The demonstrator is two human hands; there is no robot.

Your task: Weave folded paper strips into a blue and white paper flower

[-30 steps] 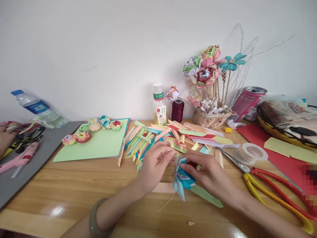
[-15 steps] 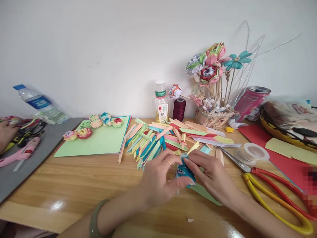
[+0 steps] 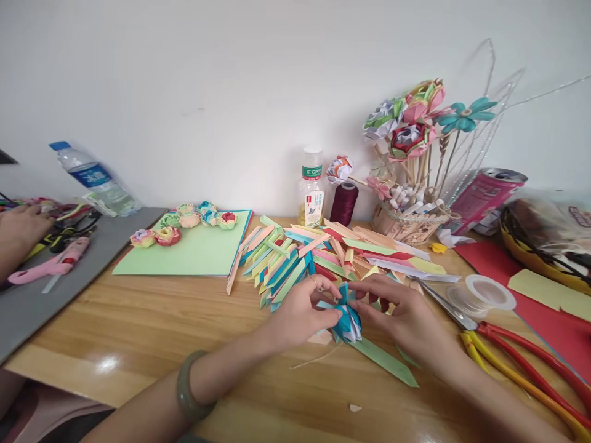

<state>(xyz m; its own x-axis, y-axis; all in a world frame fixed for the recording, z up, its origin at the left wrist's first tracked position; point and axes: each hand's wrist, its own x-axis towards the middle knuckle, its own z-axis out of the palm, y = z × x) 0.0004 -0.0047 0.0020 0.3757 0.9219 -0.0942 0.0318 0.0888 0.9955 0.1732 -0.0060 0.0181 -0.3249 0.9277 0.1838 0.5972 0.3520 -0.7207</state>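
Note:
A blue and white folded paper flower (image 3: 349, 326) is held between my two hands above the front of the table. My left hand (image 3: 300, 312) grips its left side, thumb low on the petals and fingers near the upper strip. At the flower's upper right, the thumb and index finger of my right hand (image 3: 404, 314) close on a blue piece; its other fingers are bent. Under the hands lie a green paper strip (image 3: 388, 363) and a thin string (image 3: 318, 359). Just behind them is a pile of folded coloured paper strips (image 3: 286, 264).
Scissors (image 3: 480, 329) and a clear spool (image 3: 484, 295) lie right. Finished paper flowers (image 3: 167, 236) rest on green paper (image 3: 184, 261). Behind stand a bottle (image 3: 312, 191), dark thread (image 3: 344, 204) and a flower basket (image 3: 406, 223). Another person's hand (image 3: 25, 231) is at far left.
The flower has been turned, with its petals now pointing downward. My right fingers have spread a little and shifted right. The view has swung slightly left.

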